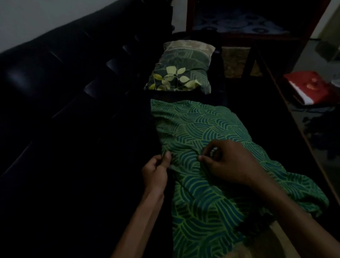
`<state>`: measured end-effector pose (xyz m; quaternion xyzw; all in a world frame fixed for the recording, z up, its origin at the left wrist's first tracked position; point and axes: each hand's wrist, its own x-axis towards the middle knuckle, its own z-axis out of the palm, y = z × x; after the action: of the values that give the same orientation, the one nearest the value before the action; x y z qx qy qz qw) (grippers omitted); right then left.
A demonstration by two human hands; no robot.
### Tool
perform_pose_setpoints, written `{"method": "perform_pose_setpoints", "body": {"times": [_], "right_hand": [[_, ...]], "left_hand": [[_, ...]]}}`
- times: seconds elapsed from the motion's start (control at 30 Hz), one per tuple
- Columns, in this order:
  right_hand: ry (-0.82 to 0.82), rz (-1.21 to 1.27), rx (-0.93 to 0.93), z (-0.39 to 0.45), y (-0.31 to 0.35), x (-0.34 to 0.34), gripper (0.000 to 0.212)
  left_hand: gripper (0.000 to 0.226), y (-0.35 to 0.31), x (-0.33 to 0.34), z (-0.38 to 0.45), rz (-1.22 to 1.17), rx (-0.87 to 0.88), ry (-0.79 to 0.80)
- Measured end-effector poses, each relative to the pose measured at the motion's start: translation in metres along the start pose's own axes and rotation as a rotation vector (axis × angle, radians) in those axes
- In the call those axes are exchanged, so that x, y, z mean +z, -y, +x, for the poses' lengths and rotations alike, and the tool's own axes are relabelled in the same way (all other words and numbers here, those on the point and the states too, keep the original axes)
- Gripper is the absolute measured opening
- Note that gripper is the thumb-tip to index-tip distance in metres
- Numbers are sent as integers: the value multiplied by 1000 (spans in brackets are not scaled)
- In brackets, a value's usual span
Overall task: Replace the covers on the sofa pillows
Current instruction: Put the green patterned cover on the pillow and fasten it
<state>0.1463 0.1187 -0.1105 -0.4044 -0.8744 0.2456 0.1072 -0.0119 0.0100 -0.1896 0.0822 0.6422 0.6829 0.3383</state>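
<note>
- Cover point(208, 146) – green, leaf-patterned – lies lengthwise on the dark sofa point(58, 98) seat, running from near the person toward the far end.
- Left hand point(155, 171) pinches the cover's left edge between thumb and fingers; right hand point(226, 163) has its fingers curled, pinching a fold of cloth just beside it.
- Step in hand looks like working the cover along its edge, perhaps at the opening. To do it well, I judge, both pinches should stay close together and pull evenly, so the cloth does not bunch or twist around whatever is inside.
- Second pillow point(180, 71), in a darker leaf print, sits at the far end, apart from the cover.
- Hard to tell – the room is very dim:
  - whether a pillow already fills the cover;
  - whether there is a zip or open seam under the fingers;
  - the cover's near end, cut off by the frame.
- Red object point(310, 86) lies on a surface at right, unclear.
</note>
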Motion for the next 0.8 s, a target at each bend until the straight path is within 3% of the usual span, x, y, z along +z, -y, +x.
{"method": "perform_pose_setpoints", "body": {"times": [0.07,0.17,0.23,0.27,0.33,0.4,0.57,0.63,0.73,0.8], "right_hand": [[32,165,71,11,0,-29,16],[-142,483,73,31,13,-89,20],[-186,468,19,43,24,-118,18],[-144,340,3,48,26,-123,25],[-43,69,28,54,21,-118,36],[-24,-7,86,55,9,-104,28],[-121,-42,63,50,-2,-74,35],[-134,-21,40,49,-1,-75,36],[-96,39,18,40,2,-82,32],[-103,87,-22,25,3,-84,24]], "left_hand": [[15,-35,16,-19,-114,132,131],[14,-81,58,-51,-91,327,355],[12,-91,89,-64,1,438,439],[11,-91,101,-68,38,472,464],[12,-81,113,-70,70,486,474],[16,-66,109,-68,70,474,450],[19,-42,77,-74,141,464,436],[34,-37,58,-76,221,554,471],[56,-19,37,-79,460,786,403],[63,-4,31,-84,526,759,402]]}}
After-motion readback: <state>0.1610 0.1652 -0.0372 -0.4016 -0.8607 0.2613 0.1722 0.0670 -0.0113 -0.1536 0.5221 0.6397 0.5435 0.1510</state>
